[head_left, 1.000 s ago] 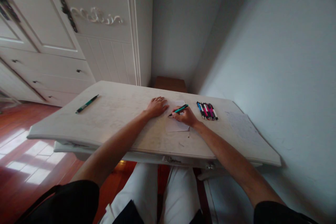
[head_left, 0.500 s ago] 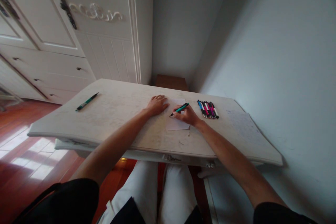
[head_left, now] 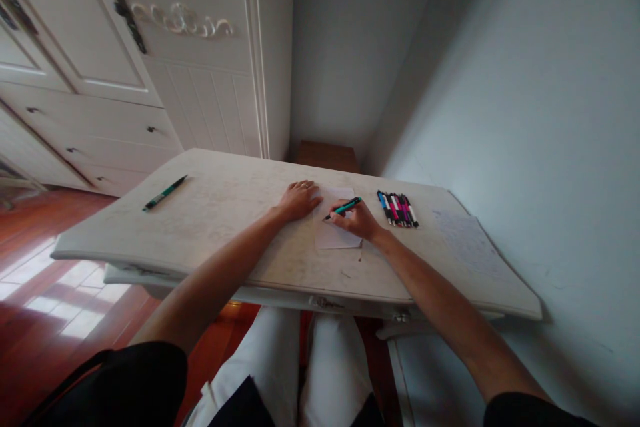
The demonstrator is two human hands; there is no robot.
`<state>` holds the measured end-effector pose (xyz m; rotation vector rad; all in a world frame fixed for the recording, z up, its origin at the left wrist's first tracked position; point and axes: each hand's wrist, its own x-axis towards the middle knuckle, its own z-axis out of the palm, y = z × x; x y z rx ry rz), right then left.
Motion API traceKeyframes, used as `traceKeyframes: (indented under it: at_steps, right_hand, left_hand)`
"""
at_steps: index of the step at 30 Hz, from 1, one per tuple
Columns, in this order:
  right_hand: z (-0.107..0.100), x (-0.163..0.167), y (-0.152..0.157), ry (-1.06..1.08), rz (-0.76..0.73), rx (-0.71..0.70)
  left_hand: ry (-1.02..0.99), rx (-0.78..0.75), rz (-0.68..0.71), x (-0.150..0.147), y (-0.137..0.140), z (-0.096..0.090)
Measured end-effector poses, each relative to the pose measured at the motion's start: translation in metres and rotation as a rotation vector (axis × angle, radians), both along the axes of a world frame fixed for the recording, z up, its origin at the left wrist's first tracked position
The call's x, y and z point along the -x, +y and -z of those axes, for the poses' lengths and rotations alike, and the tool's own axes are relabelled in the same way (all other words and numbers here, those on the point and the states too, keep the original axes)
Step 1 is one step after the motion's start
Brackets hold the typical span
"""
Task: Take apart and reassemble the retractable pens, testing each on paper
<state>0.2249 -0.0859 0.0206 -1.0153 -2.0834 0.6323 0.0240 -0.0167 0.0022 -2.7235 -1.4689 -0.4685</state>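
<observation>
A small sheet of white paper point(head_left: 336, 237) lies on the white desk point(head_left: 225, 213) in front of me. My right hand point(head_left: 356, 219) grips a green and black pen point(head_left: 349, 205), its tip down at the paper. Any marks under the tip are too small to make out. My left hand point(head_left: 300, 200) rests flat, fingers stretched out, at the paper's upper left edge; it holds nothing. Just right of my writing hand lies a row of several pens point(head_left: 397, 209) in blue, white, pink, purple and black.
Another green pen point(head_left: 166, 193) lies at the desk's left end. A larger sheet covered in faint writing point(head_left: 467, 240) is at the right, near the wall point(head_left: 565, 147). Beyond the desk stand a white wardrobe point(head_left: 210, 93) and a brown box-like piece point(head_left: 327, 155).
The view has shifted very slightly. Both hands stay in nearly the same place, the right one with the pen still at the paper.
</observation>
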Motion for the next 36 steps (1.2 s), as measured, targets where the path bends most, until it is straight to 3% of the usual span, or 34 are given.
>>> traceKeyframes:
  at_steps: [36]
  right_hand:
    - [0.0004, -0.003, 0.0006, 0.012, 0.031, 0.006]
  left_hand:
    - [-0.004, 0.034, -0.001, -0.0001, -0.0023, -0.0038]
